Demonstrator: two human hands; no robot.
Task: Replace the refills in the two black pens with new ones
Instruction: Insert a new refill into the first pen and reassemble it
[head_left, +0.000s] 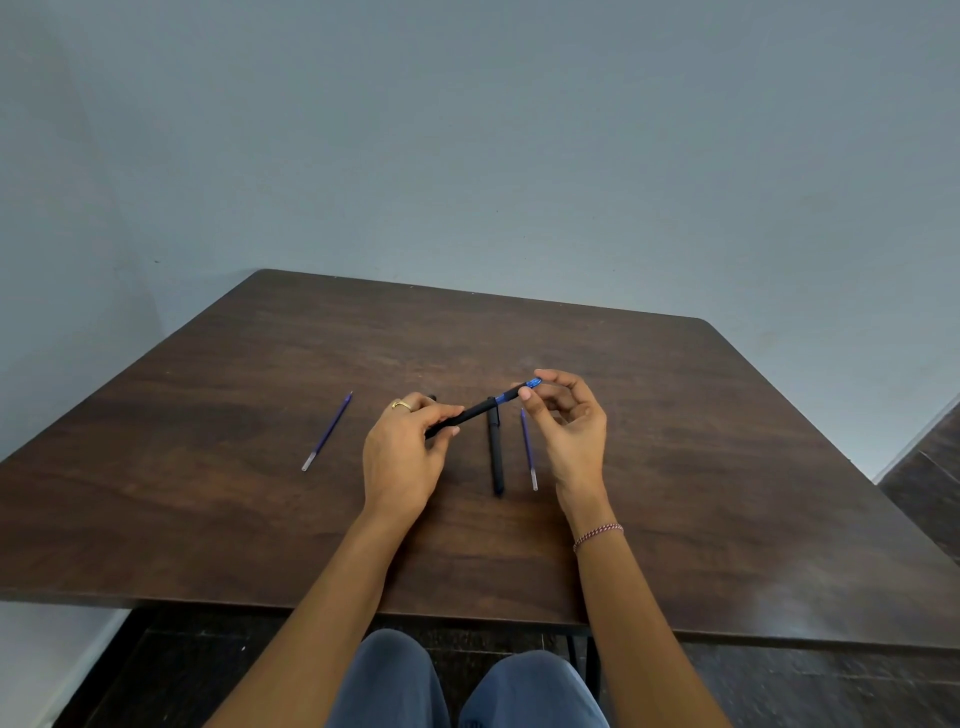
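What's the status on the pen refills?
Left hand grips held pen; right hand fingers pinch its blue end. Second pen and two refills on table. Nothing blocking.

Dark wood-grain table w/ rounded far corners spreads under & all around the fingers, its front edge nearer the viewer than they are. Plain blue-grey wall rises well beyond the fingertips, behind the table's far edge. Dark floor shows far right of the fingers & below the table's front edge.
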